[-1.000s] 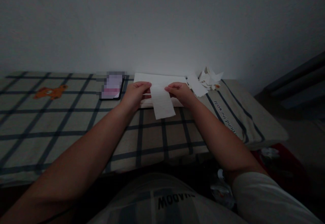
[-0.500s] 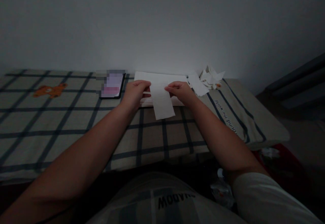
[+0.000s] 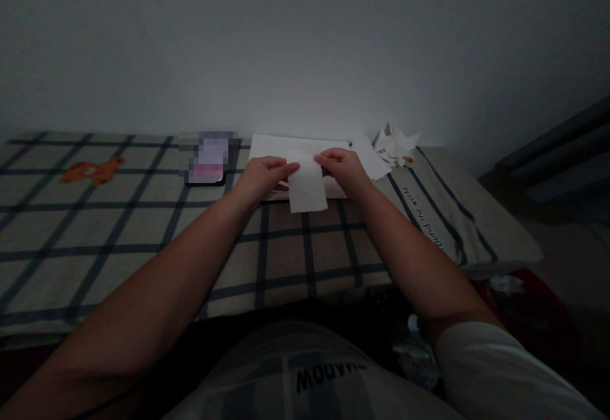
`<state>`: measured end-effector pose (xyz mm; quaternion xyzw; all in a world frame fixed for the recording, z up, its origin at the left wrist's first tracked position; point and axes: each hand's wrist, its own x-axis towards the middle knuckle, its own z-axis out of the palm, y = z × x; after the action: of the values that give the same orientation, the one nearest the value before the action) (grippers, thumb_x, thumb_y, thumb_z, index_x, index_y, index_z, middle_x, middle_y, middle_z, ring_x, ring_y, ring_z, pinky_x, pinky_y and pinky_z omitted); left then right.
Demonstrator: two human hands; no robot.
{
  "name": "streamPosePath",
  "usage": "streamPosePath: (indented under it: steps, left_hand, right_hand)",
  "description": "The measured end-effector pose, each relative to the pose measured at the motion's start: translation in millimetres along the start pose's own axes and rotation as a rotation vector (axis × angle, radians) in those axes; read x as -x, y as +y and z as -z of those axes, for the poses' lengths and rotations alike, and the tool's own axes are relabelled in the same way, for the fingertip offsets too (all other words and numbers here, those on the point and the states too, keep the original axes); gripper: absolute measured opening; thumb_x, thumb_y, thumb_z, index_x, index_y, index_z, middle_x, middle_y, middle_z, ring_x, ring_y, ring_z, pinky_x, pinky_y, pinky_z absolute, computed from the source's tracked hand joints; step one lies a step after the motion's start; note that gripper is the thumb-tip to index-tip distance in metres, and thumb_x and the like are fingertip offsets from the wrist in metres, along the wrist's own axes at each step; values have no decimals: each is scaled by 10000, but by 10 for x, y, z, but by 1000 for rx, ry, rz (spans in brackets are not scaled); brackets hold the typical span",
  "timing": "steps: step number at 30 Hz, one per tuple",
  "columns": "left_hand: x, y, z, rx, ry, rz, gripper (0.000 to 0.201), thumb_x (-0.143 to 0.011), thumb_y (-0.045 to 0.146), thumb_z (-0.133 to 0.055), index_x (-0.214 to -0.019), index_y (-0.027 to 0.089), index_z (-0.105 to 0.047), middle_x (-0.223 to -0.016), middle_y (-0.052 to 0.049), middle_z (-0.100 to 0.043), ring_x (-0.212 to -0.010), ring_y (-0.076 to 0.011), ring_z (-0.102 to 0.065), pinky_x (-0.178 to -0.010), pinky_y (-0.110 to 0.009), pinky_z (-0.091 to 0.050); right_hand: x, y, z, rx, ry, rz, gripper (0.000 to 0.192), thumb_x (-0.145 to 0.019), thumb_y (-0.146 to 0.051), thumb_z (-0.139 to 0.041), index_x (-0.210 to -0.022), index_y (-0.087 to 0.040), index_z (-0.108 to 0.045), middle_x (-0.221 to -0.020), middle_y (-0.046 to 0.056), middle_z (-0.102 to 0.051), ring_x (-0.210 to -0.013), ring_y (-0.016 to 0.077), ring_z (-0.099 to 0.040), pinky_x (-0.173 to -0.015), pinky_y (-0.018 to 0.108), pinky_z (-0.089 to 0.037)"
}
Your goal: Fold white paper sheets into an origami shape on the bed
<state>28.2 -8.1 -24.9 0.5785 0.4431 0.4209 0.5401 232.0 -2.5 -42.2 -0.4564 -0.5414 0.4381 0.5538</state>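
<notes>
A narrow white strip of paper point(image 3: 307, 190) hangs between my hands over the checked bed cover point(image 3: 143, 229). My left hand point(image 3: 263, 176) pinches its upper left edge. My right hand point(image 3: 340, 169) pinches its upper right edge. Under and behind the strip lies a larger white sheet of paper point(image 3: 286, 147), flat on the cover near the wall. The room is dim.
A phone with a lit screen point(image 3: 208, 161) lies left of the sheets. A heap of white paper scraps point(image 3: 393, 145) and a loose white piece point(image 3: 372, 158) sit to the right. An orange bear print point(image 3: 93, 170) marks the cover. The bed's edge drops off at right toward clutter on the floor.
The strip looks shorter than before: its lower end has come up. My hands have shifted slightly, fingertips closer together at its top.
</notes>
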Motion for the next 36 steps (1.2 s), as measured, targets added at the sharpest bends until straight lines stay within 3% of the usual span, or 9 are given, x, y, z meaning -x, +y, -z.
streamPosePath:
  steps: [7,13,17,19,23,27,30,36]
  left_hand:
    - [18,32,-22,-115,-1,31,171,-700,225,-775,-631,160,-633,-585,12,-637,-513,-110,-597,-594,-264,-572]
    - [-2,28,3,-84,72,-71,210,-705,256,-754,-600,160,-600,-576,14,-616,-523,-103,-582,-568,-231,-544]
    - [-2,50,2,-17,222,-110,227,-706,256,-742,-599,166,-562,-558,31,-571,-512,-88,-548,-526,-197,-503]
    - [-2,61,-1,6,252,-123,234,-705,260,-741,-599,168,-554,-546,40,-541,-512,-86,-533,-525,-193,-495]
    - [-15,59,1,34,257,-133,246,-705,282,-744,-590,169,-558,-570,33,-530,-547,-93,-536,-566,-211,-515]
    - [-46,30,23,23,317,-144,289,-712,326,-747,-588,182,-529,-577,40,-487,-564,-94,-525,-615,-229,-537]
    - [-60,13,35,49,309,-129,296,-720,339,-734,-596,187,-512,-578,38,-496,-581,-100,-548,-643,-243,-558]
    - [-42,40,30,152,179,-35,259,-699,309,-719,-626,182,-505,-646,7,-577,-683,-132,-638,-665,-251,-567]
  right_hand:
    - [-7,1,-25,-65,-1,-16,261,-683,-378,-789,-767,-166,-663,-699,-5,-634,-633,106,-578,-622,270,-497]
    - [37,-98,-43,-167,-56,-93,378,-737,-436,-751,-1002,-186,-650,-649,-47,-592,-563,86,-537,-550,233,-455]
    - [58,-86,-37,-11,-176,-129,270,-754,-405,-739,-805,-153,-656,-562,-55,-528,-498,68,-463,-482,210,-405]
    - [65,-69,-35,42,-202,-135,233,-745,-359,-747,-751,-150,-645,-562,-50,-536,-506,73,-479,-497,218,-438]
    - [71,-72,-41,0,-189,-201,178,-724,-270,-764,-758,-168,-622,-655,-23,-612,-573,99,-569,-569,251,-521]
    - [73,-82,-43,21,-211,-289,171,-710,-207,-774,-763,-171,-616,-645,-10,-624,-554,112,-585,-574,265,-524]
    - [59,-65,-28,40,-177,-237,139,-727,-217,-740,-771,-170,-617,-616,-14,-613,-538,109,-571,-570,259,-497]
    - [-14,-11,25,58,2,-83,94,-713,-258,-651,-744,-191,-593,-600,-58,-528,-486,80,-489,-493,227,-370]
